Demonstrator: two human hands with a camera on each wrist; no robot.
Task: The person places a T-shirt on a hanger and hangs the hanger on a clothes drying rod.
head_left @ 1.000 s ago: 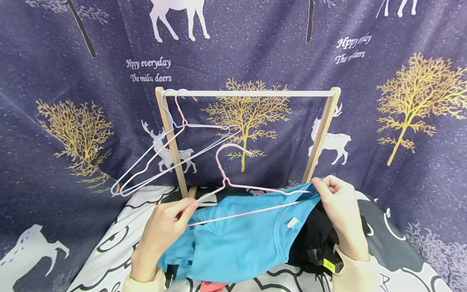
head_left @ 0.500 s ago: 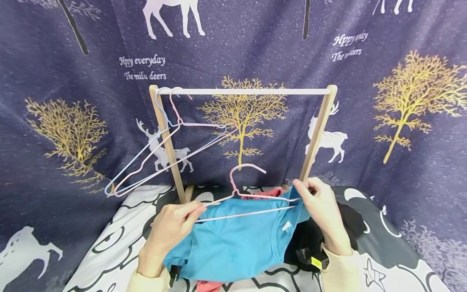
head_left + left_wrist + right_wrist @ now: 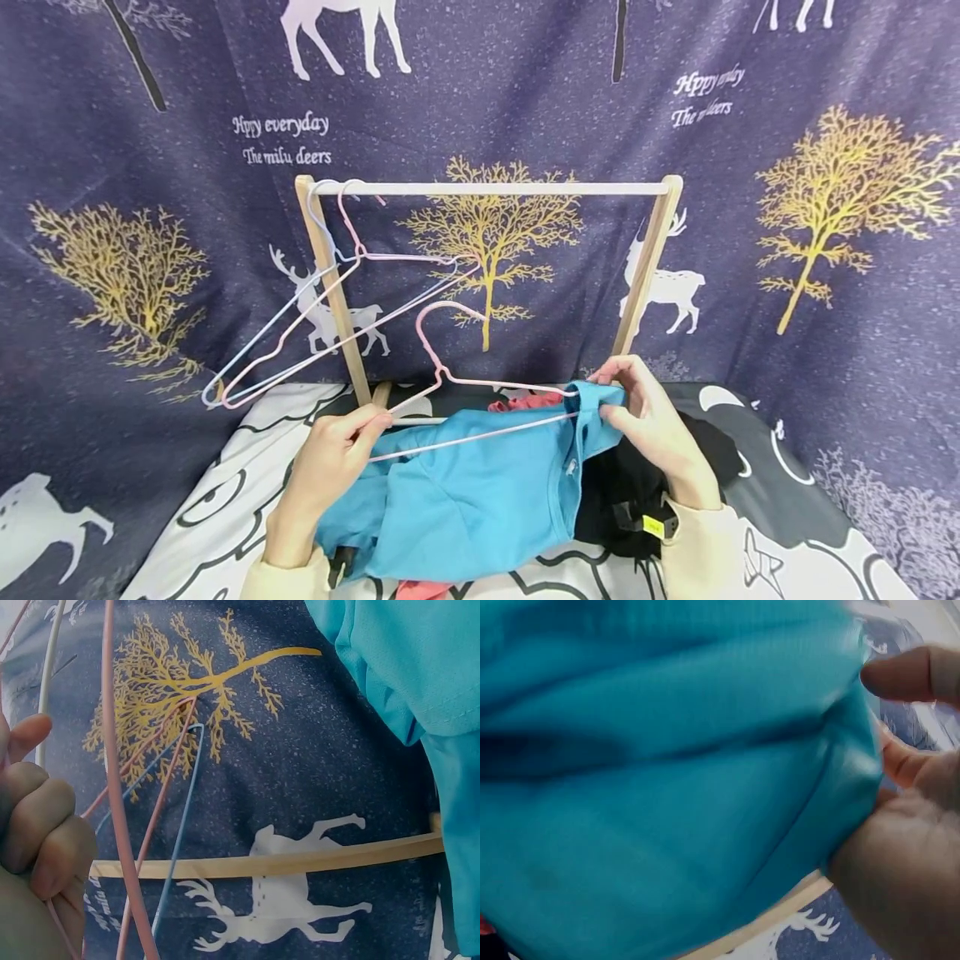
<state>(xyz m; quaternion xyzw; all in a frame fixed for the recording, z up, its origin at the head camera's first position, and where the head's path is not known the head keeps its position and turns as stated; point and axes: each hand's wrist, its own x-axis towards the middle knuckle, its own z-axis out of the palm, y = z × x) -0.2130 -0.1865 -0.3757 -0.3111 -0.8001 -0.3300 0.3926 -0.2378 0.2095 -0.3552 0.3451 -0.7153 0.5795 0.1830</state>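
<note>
One dark violet-blue fabric backdrop printed with white deer and golden trees [image 3: 225, 50] is hanging behind everything. A black, white and grey patterned cover [image 3: 787, 504] is lying beneath the work. A small rack with wooden uprights and a white bar [image 3: 487, 189] is standing at the rear.

The bright blue cloth garment [image 3: 480, 500] is lying bunched in front of the rack, beside a crumpled black garment [image 3: 611, 492] on the person's right. A slim pink wire hanger [image 3: 480, 383] is slanting over the blue garment, below the bar, its hook free. A pale blue wire hanger [image 3: 324, 233] and a second pink hanger [image 3: 349, 222] are hanging at the bar's left end.

The left hand [image 3: 330, 454] is pinching the loose hanger's left arm between thumb and fingers. The right hand [image 3: 652, 425] is curling round the blue garment's edge; its exact grip pressure is not showing.

Change over the last half second: the loose hanger is sitting further left and higher, and a fold of blue cloth is now wrapping its right end. Judgement: the right end is becoming covered; coverage at the left tip is remaining unclear. The small white neck tag [image 3: 572, 467] is showing less of its face.
</note>
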